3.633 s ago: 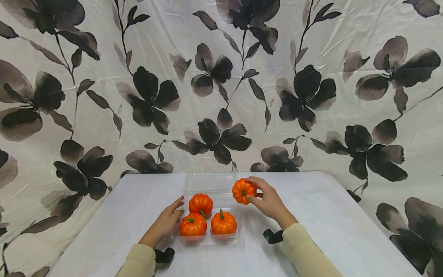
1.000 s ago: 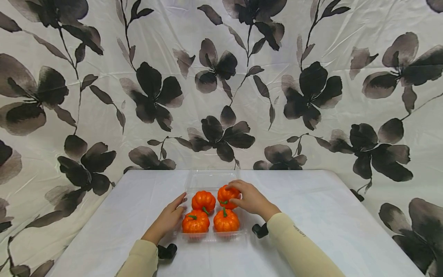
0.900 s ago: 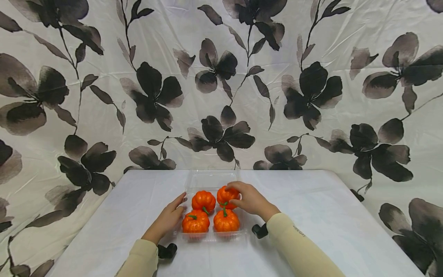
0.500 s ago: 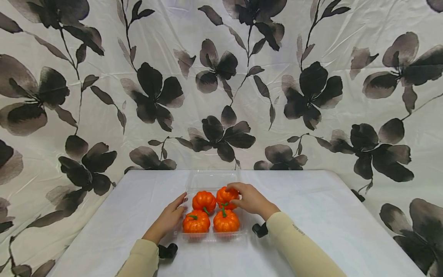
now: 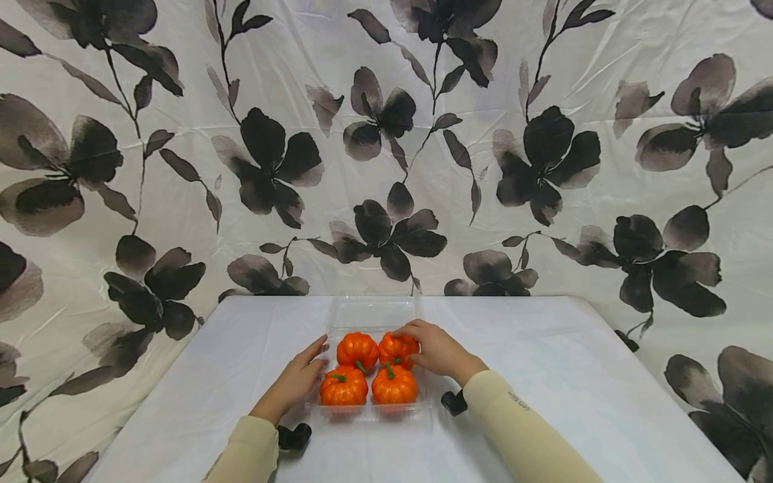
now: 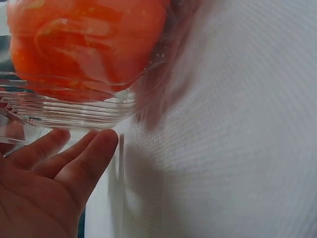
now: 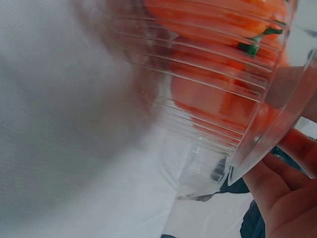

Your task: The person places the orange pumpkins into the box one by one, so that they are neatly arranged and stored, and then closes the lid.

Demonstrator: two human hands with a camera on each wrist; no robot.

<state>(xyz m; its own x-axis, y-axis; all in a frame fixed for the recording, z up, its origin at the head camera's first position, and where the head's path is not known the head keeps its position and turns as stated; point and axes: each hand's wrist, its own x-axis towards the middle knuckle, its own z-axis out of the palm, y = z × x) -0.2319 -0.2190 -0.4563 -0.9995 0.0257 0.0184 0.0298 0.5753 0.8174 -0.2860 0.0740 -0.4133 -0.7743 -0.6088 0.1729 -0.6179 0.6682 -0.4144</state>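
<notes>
A clear plastic clamshell container (image 5: 398,417) stands on the table with several small orange pumpkins in it. My right hand (image 5: 443,352) reaches over its right side and holds the back-right pumpkin (image 5: 395,347), fingers over the top and thumb at the near side. Beside that one sits the back-left pumpkin (image 5: 356,350); in front are the front-left pumpkin (image 5: 343,388) and the front-right pumpkin (image 5: 394,386), green stems showing. My left hand (image 5: 296,379) rests along the container's left side, its extended fingertips right at the ridged wall (image 6: 74,111) in the left wrist view.
The container's lid (image 5: 376,312) lies folded back behind it, toward the far edge of the white-covered table (image 5: 519,329). A floral curtain (image 5: 386,154) hangs behind the table. Each wrist carries a black camera.
My right hand has carried its pumpkin from above the container's right side leftward and down into the back-right spot. Its thumb has shifted slightly on the pumpkin. My left hand stays at the left wall.
</notes>
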